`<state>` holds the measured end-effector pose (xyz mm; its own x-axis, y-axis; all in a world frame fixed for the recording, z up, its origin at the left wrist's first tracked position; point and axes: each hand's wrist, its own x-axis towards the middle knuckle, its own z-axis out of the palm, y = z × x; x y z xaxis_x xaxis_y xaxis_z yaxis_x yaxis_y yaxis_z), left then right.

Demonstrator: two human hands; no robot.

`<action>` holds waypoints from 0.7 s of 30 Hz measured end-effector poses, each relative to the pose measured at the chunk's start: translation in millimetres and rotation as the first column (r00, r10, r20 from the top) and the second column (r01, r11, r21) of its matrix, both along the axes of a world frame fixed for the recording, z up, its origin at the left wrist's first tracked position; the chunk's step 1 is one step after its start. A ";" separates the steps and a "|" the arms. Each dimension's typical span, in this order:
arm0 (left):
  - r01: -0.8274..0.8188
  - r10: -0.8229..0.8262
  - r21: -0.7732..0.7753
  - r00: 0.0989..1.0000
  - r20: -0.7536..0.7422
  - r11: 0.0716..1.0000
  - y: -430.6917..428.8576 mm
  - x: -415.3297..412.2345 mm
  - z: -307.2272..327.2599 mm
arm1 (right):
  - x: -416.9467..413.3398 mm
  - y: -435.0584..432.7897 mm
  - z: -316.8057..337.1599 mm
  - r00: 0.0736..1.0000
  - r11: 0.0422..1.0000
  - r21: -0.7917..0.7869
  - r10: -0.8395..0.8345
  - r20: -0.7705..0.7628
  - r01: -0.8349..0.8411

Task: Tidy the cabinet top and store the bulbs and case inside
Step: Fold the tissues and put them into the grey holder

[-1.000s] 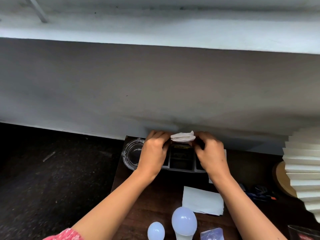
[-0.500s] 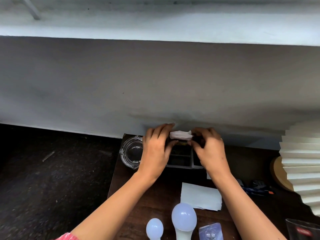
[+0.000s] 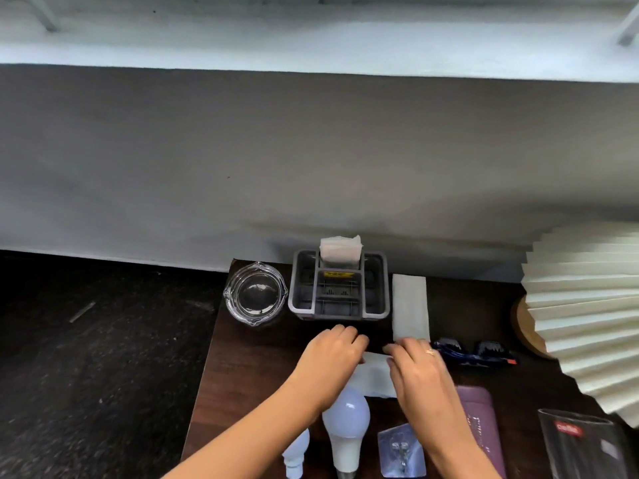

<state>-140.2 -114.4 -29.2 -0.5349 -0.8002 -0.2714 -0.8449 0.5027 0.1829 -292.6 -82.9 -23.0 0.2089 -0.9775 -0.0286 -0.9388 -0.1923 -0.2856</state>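
Note:
On the dark wooden cabinet top (image 3: pixel 242 368), both hands meet over a folded white tissue (image 3: pixel 375 376). My left hand (image 3: pixel 332 354) and my right hand (image 3: pixel 415 364) pinch its far edge from either side. A large white bulb (image 3: pixel 345 426) lies just below the tissue, partly under my left wrist. A smaller bulb (image 3: pixel 297 454) lies to its left, half hidden by my forearm. The purple case (image 3: pixel 479 430) lies to the right, partly covered by my right forearm.
A grey compartment organiser (image 3: pixel 301 288) with a folded tissue (image 3: pixel 340 250) standing in it sits against the wall. A glass ashtray (image 3: pixel 256 293) is left of it, another tissue (image 3: pixel 409 307) right of it. A blue object (image 3: pixel 473 352), a pleated paper lamp (image 3: pixel 587 319), a clear glass (image 3: pixel 581 444) and a packet of hooks (image 3: pixel 401 451) are nearby.
Both hands have let go of the tissue now standing in the organiser and pulled back toward me, onto the folded tissue in front of it.

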 end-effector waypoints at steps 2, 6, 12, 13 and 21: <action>-0.013 0.011 0.032 0.997 0.075 0.999 1.0 -6.3 -0.4 | 2.9 -2.4 -10.3 0.998 0.996 0.090 0.030 -0.057 -0.025; -0.040 0.032 0.046 0.986 0.162 0.998 0.7 -16.0 0.2 | 8.9 -7.1 -16.6 0.990 0.992 0.117 0.055 -0.128 -0.040; -0.092 0.086 0.028 0.984 0.156 0.995 -3.6 -21.7 2.9 | 12.1 -12.3 -19.7 0.981 0.993 0.116 0.041 -0.187 -0.019; -0.094 0.088 0.031 0.984 0.153 0.995 -3.9 -20.2 2.4 | 11.8 -12.7 -20.8 0.981 0.992 0.123 0.038 -0.192 -0.015; -0.219 0.234 0.199 0.971 -0.052 0.955 -2.3 -14.5 18.6 | 0.5 -6.8 3.4 0.992 0.960 0.264 -0.112 0.062 0.092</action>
<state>-154.7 -116.7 -10.6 -0.3699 -0.8400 -0.3968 -0.9130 0.2497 0.3226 -292.1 -89.7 -19.5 0.1199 -0.9546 -0.2729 -0.9234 -0.0063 -0.3837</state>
